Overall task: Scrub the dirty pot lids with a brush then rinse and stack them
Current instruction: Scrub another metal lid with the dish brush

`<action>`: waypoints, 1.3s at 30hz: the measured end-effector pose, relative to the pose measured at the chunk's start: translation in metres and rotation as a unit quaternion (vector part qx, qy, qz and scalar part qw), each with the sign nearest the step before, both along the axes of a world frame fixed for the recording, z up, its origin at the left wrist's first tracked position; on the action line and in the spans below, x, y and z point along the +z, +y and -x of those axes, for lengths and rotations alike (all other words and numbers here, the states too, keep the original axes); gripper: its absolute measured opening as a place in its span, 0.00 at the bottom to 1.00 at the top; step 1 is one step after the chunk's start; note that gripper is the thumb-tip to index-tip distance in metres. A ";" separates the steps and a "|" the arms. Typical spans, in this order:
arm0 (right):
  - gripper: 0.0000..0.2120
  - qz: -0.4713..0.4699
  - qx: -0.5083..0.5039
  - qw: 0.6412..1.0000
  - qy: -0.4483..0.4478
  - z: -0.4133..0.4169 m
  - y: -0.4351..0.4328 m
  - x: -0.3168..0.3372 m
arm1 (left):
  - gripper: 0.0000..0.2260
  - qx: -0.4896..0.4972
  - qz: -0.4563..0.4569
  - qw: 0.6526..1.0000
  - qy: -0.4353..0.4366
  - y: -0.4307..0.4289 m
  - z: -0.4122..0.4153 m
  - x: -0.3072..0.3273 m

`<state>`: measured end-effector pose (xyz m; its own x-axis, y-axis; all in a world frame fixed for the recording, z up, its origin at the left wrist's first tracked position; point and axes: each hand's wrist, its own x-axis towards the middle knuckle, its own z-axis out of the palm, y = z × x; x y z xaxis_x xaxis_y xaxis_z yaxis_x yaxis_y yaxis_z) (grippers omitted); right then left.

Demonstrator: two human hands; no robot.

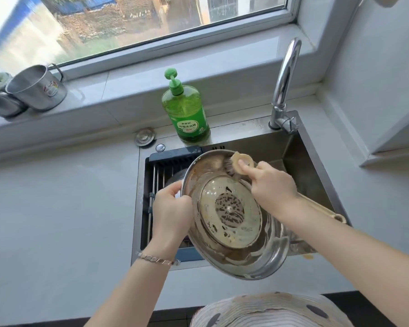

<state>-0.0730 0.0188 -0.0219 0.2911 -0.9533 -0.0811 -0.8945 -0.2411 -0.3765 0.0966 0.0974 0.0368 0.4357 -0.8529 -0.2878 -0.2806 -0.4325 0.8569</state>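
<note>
1. Pot lid (232, 223) hangs tilted above the sink (257, 142), underside turned up toward the person. It is a steel ring around a glass pane. Brown smears show on the steel at the far and left sides, and the glass is spotted.
2. Left hand (170, 208) is curled round the lid's left rim and carries its weight.
3. Right hand (272, 182) is wrapped round the brush (236, 159), with the forefinger stretched along the back of the round head and pressing it down. The bristles meet the steel at the lid's far edge.
4. The brush's long handle runs from that head back and to the right. It passes under the wrist, and its end pokes out over the sink's right side. So the tool lies diagonally across the lid's far-right shoulder, and the worst grime lies leftward from the bristles, with the glass nearer the person.
5. I'd judge the next stroke has to sweep left along the ring or draw back over the pane. The right hand is the nearer one, while the left must brace or turn the lid.
6. Scrubbing looks well short of done. The tap (286, 74) stands behind and right of the brush hand, for the rinse.
</note>
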 end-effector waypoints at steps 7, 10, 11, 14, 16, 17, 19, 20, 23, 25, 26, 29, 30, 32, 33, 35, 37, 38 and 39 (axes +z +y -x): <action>0.26 0.105 0.123 0.985 -0.063 -0.019 0.008 0.003 | 0.15 -0.011 0.008 0.999 -0.034 -0.004 0.008 -0.005; 0.26 0.085 0.065 0.994 -0.030 0.009 0.000 -0.018 | 0.17 0.012 0.019 1.000 -0.017 -0.002 -0.001 0.002; 0.27 0.068 0.065 0.996 -0.006 0.014 0.002 -0.021 | 0.17 0.010 0.022 1.000 -0.013 -0.002 -0.002 0.004; 0.27 0.021 0.074 0.997 0.020 0.010 0.006 -0.017 | 0.17 -0.013 0.020 0.999 -0.022 0.001 0.003 0.002; 0.26 0.029 0.082 0.996 -0.034 -0.003 0.004 -0.010 | 0.17 -0.024 0.013 0.999 -0.024 0.001 0.006 0.002; 0.25 0.034 0.072 0.995 -0.064 -0.006 0.003 -0.008 | 0.18 -0.018 0.011 1.000 -0.019 0.000 0.005 0.003; 0.22 0.008 0.012 0.991 -0.131 0.001 -0.001 -0.015 | 0.20 0.017 0.013 1.000 0.001 -0.002 0.001 0.005; 0.21 -0.018 -0.017 0.990 -0.140 0.008 -0.001 -0.021 | 0.20 0.037 0.018 0.999 0.008 -0.004 -0.002 0.006; 0.20 -0.118 -0.013 0.990 -0.080 0.029 0.010 -0.035 | 0.14 0.066 0.026 0.997 -0.012 -0.004 -0.009 0.004; 0.20 -0.179 -0.006 0.981 -0.073 0.035 0.020 -0.036 | 0.11 0.071 0.017 0.997 -0.029 -0.004 -0.012 -0.002; 0.20 -0.191 -0.019 0.976 -0.100 0.038 0.022 -0.033 | 0.12 0.076 0.012 0.997 -0.031 -0.003 -0.013 -0.004; 0.22 -0.149 -0.152 0.932 -0.292 0.048 0.025 -0.026 | 0.16 0.118 -0.005 0.993 -0.009 0.000 -0.015 -0.009; 0.24 -0.127 -0.202 0.911 -0.337 0.052 0.024 -0.025 | 0.17 0.135 -0.008 0.991 0.001 -0.001 -0.016 -0.011; 0.28 -0.123 -0.279 0.885 -0.351 0.057 0.023 -0.028 | 0.15 0.157 -0.010 0.987 0.013 -0.002 -0.015 -0.016; 0.31 -0.150 -0.313 0.871 -0.347 0.057 0.024 -0.031 | 0.14 0.164 -0.010 0.986 0.019 -0.004 -0.014 -0.017; 0.36 -0.238 -0.367 0.822 -0.364 0.054 0.023 -0.035 | 0.14 0.175 -0.010 0.984 0.036 -0.005 -0.012 -0.020; 0.33 -0.327 -0.377 0.769 -0.400 0.048 0.022 -0.035 | 0.14 0.176 -0.014 0.982 0.065 -0.005 -0.007 -0.021; 0.28 -0.361 -0.375 0.746 -0.416 0.045 0.020 -0.035 | 0.14 0.169 -0.021 0.982 0.079 -0.005 -0.004 -0.022; 0.22 -0.381 -0.376 0.725 -0.434 0.043 0.017 -0.035 | 0.13 0.158 -0.029 0.983 0.093 -0.003 0.000 -0.023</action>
